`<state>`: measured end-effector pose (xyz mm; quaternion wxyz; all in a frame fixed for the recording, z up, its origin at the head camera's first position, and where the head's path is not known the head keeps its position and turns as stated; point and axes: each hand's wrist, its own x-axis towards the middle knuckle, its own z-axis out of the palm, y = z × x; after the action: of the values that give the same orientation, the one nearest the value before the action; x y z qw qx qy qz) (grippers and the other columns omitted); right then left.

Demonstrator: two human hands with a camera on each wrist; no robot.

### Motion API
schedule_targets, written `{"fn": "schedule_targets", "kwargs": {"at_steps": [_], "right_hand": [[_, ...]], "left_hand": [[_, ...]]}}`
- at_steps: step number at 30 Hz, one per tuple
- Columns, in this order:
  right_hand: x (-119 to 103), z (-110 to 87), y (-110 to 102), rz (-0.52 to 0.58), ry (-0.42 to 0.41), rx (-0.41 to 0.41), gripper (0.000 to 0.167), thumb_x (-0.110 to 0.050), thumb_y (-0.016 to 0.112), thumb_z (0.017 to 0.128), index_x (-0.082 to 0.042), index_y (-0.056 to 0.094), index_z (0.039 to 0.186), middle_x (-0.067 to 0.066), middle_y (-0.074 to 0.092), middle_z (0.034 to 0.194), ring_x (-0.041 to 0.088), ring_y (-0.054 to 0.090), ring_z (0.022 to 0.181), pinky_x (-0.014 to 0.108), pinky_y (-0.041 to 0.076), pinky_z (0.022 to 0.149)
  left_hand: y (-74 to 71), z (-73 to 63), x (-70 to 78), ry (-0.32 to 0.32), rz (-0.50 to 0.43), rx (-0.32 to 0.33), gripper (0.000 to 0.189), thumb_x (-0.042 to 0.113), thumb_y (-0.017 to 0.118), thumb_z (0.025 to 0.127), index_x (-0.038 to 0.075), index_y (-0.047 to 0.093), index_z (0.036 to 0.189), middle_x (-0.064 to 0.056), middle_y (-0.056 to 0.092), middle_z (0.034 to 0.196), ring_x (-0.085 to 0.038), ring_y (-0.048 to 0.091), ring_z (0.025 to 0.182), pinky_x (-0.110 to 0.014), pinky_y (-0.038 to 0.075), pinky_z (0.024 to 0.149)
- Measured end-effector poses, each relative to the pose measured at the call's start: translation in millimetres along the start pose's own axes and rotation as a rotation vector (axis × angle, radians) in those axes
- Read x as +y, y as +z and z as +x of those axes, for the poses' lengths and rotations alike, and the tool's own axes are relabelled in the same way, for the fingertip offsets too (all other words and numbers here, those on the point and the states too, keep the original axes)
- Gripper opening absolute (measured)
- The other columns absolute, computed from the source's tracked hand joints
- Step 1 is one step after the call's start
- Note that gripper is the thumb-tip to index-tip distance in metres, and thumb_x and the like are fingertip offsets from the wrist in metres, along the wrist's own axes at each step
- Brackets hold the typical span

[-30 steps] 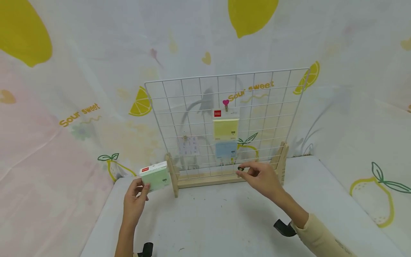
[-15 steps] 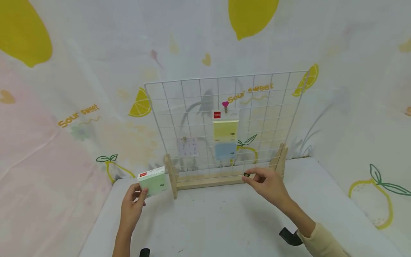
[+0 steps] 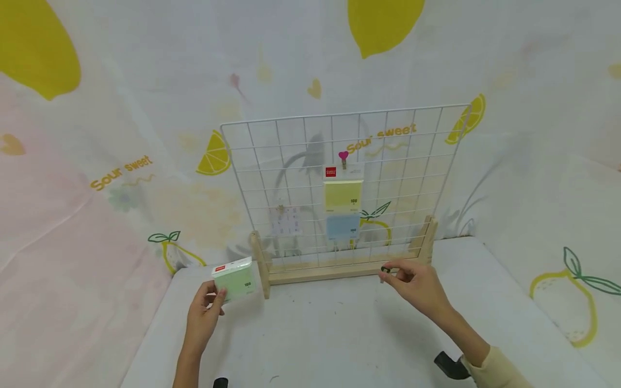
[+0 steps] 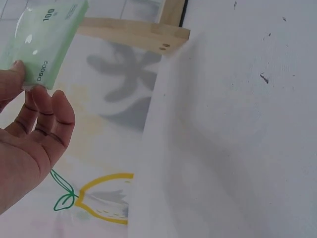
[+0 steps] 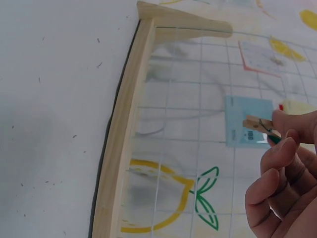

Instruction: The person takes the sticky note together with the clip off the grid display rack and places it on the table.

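My left hand holds a pale green pack of sticky notes by its lower left corner, thumb across the front. In the left wrist view the pack shows "100" and "D6002" under clear wrapping. Between thumb and forefinger my right hand pinches a small wooden clothespin with a dark green piece on it. The hand is in front of the lower right of a white wire grid. A pink heart clothespin clips a yellow pack to the grid, with a blue pack below it.
The grid stands in a wooden base at the back of the white table. A small patterned card hangs on its left part from another clip. A lemon-printed cloth covers the walls behind and beside.
My right hand has drawn away from below the blue pack, moving right and down with the clothespin. My left hand, with the green pack, has sunk a little.
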<state>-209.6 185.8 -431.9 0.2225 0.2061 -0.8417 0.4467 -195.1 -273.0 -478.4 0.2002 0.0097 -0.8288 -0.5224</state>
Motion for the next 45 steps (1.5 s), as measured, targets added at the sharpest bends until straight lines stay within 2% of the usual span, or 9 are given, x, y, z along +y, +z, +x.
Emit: {"fn": "schedule_targets", "kwargs": {"at_steps": [8,15,23,31,38,45], "right_hand": [[11,-12.1,-3,-0.015,0.055,-0.004,0.015,-0.013,0.083,0.081,-0.014,0.076,0.094,-0.013,0.051,0.055,0.004,0.042,0.047,0.024,0.035,0.04],[17,-18.7,-6,-0.025,0.074,0.014,0.018,-0.012,0.083,0.08,-0.016,0.075,0.096,-0.013,0.051,0.056,0.004,0.041,0.047,0.024,0.034,0.04],[27,-23.0,-8,-0.082,0.108,0.007,0.015,-0.013,0.082,0.08,-0.01,0.075,0.093,-0.014,0.049,0.054,0.004,0.04,0.046,0.025,0.034,0.04],[39,-29.6,-13,-0.125,0.117,0.013,0.013,-0.013,0.083,0.08,-0.011,0.075,0.09,-0.015,0.047,0.052,0.002,0.036,0.045,0.024,0.032,0.039],[46,-34.9,-20,-0.139,0.11,0.036,0.014,-0.013,0.083,0.079,-0.011,0.075,0.09,-0.015,0.048,0.054,0.0,0.035,0.045,0.023,0.031,0.038],[61,-40.6,-26,-0.18,0.202,0.007,0.014,-0.016,0.082,0.081,-0.008,0.075,0.092,-0.013,0.049,0.053,0.002,0.035,0.044,0.024,0.031,0.038]], "left_hand": [[0.0,0.1,-2.9,-0.054,0.039,-0.021,0.019,0.012,0.059,0.1,0.003,0.056,0.117,-0.013,0.053,0.104,-0.01,0.056,0.076,-0.029,0.053,0.06],[0.6,0.5,-8.0,-0.109,0.059,-0.054,0.022,0.016,0.058,0.101,0.005,0.056,0.119,-0.015,0.054,0.107,-0.023,0.059,0.082,-0.028,0.052,0.061],[-1.3,0.2,-13.5,-0.176,0.068,-0.087,0.024,0.019,0.058,0.102,0.005,0.055,0.121,-0.017,0.055,0.11,-0.029,0.059,0.084,-0.027,0.052,0.062],[-2.4,-2.3,-18.4,-0.251,0.075,-0.124,0.027,0.017,0.057,0.102,0.003,0.054,0.124,-0.018,0.054,0.112,-0.029,0.058,0.085,-0.027,0.051,0.061],[-2.7,-2.6,-22.6,-0.275,0.086,-0.154,0.027,0.015,0.056,0.102,0.001,0.053,0.124,-0.018,0.055,0.111,-0.027,0.058,0.084,-0.027,0.051,0.061],[-3.2,-3.5,-25.9,-0.286,0.098,-0.166,0.026,0.014,0.056,0.101,0.001,0.053,0.123,-0.018,0.056,0.109,-0.026,0.057,0.081,-0.027,0.051,0.059]]}}
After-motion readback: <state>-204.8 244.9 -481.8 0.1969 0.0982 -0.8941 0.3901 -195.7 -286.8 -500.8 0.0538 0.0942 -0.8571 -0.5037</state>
